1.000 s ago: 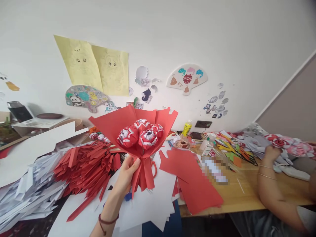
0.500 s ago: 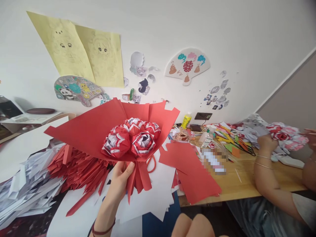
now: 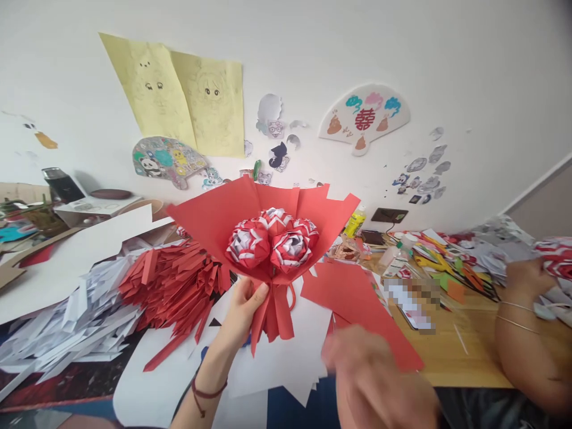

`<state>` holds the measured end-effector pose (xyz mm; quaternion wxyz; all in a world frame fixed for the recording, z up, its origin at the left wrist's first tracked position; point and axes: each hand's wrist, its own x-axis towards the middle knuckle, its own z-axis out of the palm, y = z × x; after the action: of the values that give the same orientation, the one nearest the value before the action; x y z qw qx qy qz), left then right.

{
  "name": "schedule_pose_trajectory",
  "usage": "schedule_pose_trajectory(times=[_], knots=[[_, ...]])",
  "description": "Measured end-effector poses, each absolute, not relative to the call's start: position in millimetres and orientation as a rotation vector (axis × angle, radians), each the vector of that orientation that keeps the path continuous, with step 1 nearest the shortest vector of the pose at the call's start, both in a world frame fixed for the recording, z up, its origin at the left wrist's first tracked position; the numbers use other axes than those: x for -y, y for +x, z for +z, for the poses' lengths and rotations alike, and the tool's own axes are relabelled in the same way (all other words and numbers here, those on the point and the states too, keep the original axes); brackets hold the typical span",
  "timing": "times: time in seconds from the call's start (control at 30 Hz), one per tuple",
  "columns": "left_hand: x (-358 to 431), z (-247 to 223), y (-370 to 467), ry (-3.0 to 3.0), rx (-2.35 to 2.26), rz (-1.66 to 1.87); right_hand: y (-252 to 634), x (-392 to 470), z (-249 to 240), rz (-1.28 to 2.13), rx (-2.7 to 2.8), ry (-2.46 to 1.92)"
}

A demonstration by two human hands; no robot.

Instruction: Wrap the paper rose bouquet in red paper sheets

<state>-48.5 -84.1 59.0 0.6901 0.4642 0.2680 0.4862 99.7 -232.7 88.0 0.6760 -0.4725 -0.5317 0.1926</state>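
My left hand (image 3: pixel 245 307) is closed round the gathered stem of a bouquet, thumb across the front. Red paper (image 3: pixel 214 217) fans up behind and beside several red and white folded paper flowers (image 3: pixel 292 249). Below the grip, the red wrapping ends hang down in strips. My right hand (image 3: pixel 375 372) is low, to the right of the bouquet and apart from it, smeared by motion; its fingers cannot be made out clearly. It passes in front of a sheet of red paper (image 3: pixel 348 292) on the table.
Piles of white strips (image 3: pixel 84 316) and red strips (image 3: pixel 179 286) lie at left. White sheets (image 3: pixel 277 357) are under the bouquet. At right are a clear bottle (image 3: pixel 393 259), coloured paper scraps (image 3: pixel 456 290) and another person's arm (image 3: pixel 521 333) with a red and white flower bunch (image 3: pixel 558 256).
My right hand has come into view at the lower right. The view has turned left, and the bouquet's left side of red paper is drawn in closer, making the fan narrower.
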Motion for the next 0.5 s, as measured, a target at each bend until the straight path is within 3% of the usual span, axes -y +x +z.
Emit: schedule_pose_trajectory(times=[0.07,0.27,0.5], knots=[[83,62,-44,1.052,-0.568,1.054,95,203,83,0.429,1.104,-1.038],[78,66,-26,1.099,-0.526,1.032,91,147,60,1.049,1.081,-0.956],[74,66,-24,1.286,-0.445,0.991,89,146,55,1.06,1.098,-0.966]])
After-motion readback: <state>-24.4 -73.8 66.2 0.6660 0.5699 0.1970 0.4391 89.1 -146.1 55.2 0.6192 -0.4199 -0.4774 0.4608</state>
